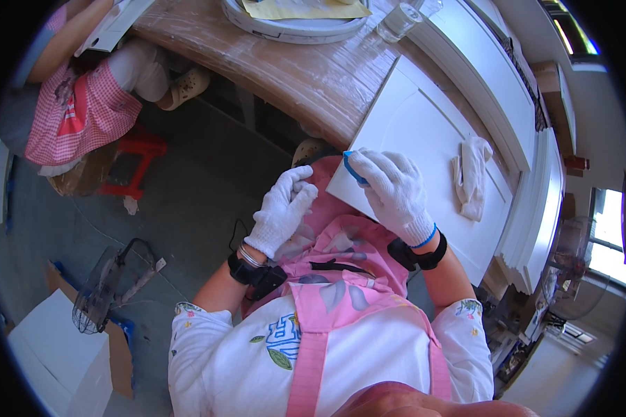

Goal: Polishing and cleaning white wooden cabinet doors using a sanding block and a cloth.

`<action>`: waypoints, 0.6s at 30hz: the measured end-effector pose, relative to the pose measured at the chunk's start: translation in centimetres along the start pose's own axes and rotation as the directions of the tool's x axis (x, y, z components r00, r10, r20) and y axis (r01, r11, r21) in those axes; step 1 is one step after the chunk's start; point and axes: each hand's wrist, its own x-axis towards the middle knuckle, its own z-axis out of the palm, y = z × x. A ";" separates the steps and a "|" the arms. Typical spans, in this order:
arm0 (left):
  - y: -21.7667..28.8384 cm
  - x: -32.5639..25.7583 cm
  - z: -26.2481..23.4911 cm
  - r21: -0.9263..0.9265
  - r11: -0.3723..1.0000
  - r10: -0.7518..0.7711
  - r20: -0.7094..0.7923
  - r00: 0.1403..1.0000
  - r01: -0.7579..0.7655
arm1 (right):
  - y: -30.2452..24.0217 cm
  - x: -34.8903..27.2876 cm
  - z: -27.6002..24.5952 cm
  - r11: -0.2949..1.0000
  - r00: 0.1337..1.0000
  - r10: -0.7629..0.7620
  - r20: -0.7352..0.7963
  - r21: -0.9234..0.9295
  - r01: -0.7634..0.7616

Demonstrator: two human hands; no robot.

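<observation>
My right hand (395,191), in a white knit glove, is closed on a small blue piece (355,169) that sticks out past the fingertips. Most of that piece is hidden, so its kind does not show. It is over the near left edge of a white panel (424,132) with a curved moulded line, which lies on the table. My left hand (282,212), gloved the same way, hovers over my pink apron with loosely bent fingers and nothing visible in them. A crumpled white glove or cloth (471,179) rests on the panel's right part.
Plastic film covers the brown table (292,83). At its far side are a round white tray (278,29) and a clear glass (398,22). White panels (490,76) are stacked at right. A person (83,111) sits on a red stool (140,163) at upper left. A fan (94,299) stands lower left.
</observation>
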 end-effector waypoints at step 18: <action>0.1 -0.1 -0.5 -0.006 1.000 0.009 -0.008 1.000 -0.009 | -0.1 0.0 -0.2 0.998 0.999 -0.019 0.031 -0.055 0.020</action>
